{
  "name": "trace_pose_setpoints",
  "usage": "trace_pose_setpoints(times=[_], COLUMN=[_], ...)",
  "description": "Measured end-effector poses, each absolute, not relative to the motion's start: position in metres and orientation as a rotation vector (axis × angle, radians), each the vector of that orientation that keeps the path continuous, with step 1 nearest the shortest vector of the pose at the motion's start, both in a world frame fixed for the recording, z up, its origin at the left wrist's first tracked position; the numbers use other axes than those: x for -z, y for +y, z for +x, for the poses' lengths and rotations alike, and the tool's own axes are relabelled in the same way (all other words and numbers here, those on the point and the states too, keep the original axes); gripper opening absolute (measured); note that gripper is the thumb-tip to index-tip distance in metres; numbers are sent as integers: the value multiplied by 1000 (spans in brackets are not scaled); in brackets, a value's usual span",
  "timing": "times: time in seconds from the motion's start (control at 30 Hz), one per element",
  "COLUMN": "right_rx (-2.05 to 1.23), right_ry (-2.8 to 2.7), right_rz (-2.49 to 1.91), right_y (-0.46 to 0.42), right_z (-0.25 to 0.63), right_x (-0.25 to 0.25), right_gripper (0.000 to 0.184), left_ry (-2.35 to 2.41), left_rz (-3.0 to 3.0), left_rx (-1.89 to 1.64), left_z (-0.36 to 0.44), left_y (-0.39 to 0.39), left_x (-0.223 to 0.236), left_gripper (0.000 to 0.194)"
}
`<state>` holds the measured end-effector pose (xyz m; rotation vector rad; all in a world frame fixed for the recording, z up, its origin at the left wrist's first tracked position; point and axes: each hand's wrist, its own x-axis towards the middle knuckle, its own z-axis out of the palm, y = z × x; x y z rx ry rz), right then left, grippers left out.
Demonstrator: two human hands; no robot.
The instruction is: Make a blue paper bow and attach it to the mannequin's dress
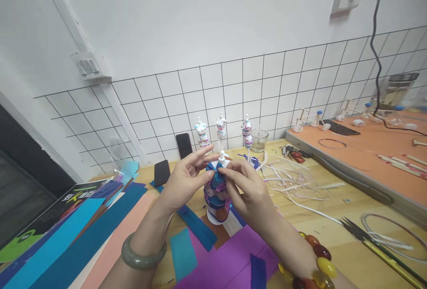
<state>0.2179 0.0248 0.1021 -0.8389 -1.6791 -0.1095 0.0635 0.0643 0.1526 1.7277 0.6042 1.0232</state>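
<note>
A miniature dress form (pixel 216 202) with a white neck knob stands upright, covered in blue, purple and white paper. Against its left side is my left hand (pixel 187 177), its thumb pressing the front and some fingers stretched out near the neck. Opposite it, my right hand (pixel 249 193) pinches a gathered piece of blue paper (pixel 216 172) at the chest with thumb and index finger. Beneath lie purple paper sheets (pixel 230 260), a teal piece (pixel 183 255) and a folded dark blue strip (pixel 200 226).
Three similar dress forms (pixel 247 133) stand behind by the tiled wall. Two phones (pixel 162 173), a glass cup (pixel 259 140) and tangled white strips (pixel 293 177) are around. Coloured paper (pixel 100 231) lies left; tweezers (pixel 355 230) lie right. An orange board (pixel 383 151) carries small wheeled models.
</note>
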Motion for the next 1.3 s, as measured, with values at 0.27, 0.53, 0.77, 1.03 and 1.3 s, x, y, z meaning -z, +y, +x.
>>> trace_pose_setpoints(times=[0.27,0.53,0.77,1.03,1.3], right_rx=[189,323,370,219,134], right_ry=[-1795,-1860,-1893,-1818,-1866], right_rz=[-842,-855,-890,-863,-865], right_y=[24,23,24,25,25], right_z=[219,218,215,210,204], right_x=[-100,-99,-97,-94,-88], right_gripper=[35,39,33,45,56], left_ry=[582,596,583,609,597], left_rz=[1738,1710,1684,1705,1659], left_rx=[-1034,-1045,-1064,-1132,-1183], left_z=[66,63,60,59,51], left_y=[63,65,66,69,72], left_x=[-154,-150,-145,-141,-133], left_gripper=[51,54,53,50,44])
